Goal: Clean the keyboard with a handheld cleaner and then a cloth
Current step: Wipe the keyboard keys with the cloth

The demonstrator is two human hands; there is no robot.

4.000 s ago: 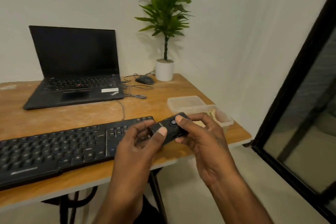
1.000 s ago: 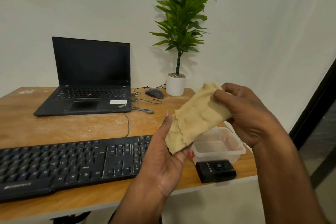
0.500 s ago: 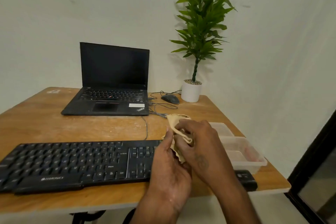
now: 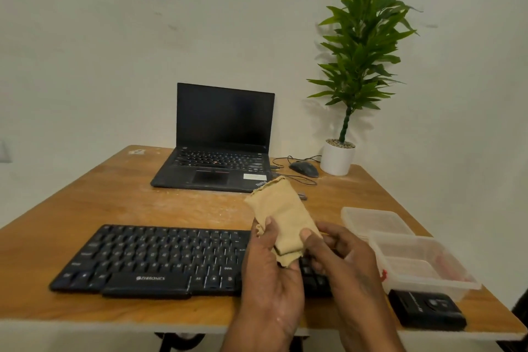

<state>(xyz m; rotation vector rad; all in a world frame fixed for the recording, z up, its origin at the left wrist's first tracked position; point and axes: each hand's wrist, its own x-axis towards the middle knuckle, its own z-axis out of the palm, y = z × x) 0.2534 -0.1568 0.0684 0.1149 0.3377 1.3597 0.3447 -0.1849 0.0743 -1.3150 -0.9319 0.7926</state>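
Note:
A folded tan cloth (image 4: 281,213) stands upright above the right end of the black keyboard (image 4: 160,258). My left hand (image 4: 271,288) holds its lower part, thumb on the front. My right hand (image 4: 340,263) pinches the cloth's right edge with thumb and fingers. Both hands hide the keyboard's right end. The black handheld cleaner (image 4: 427,310) lies on the wooden table (image 4: 120,206) near the front right corner, apart from both hands.
A clear plastic box (image 4: 423,266) and its lid (image 4: 374,221) sit right of the keyboard. An open black laptop (image 4: 220,151), a mouse (image 4: 304,168) with cables, and a potted plant (image 4: 337,157) stand at the back.
The cleaner was put down by the table's front right corner and the cloth picked up. Over the last second, both hands lowered the cloth over the keyboard's right end and folded it narrower.

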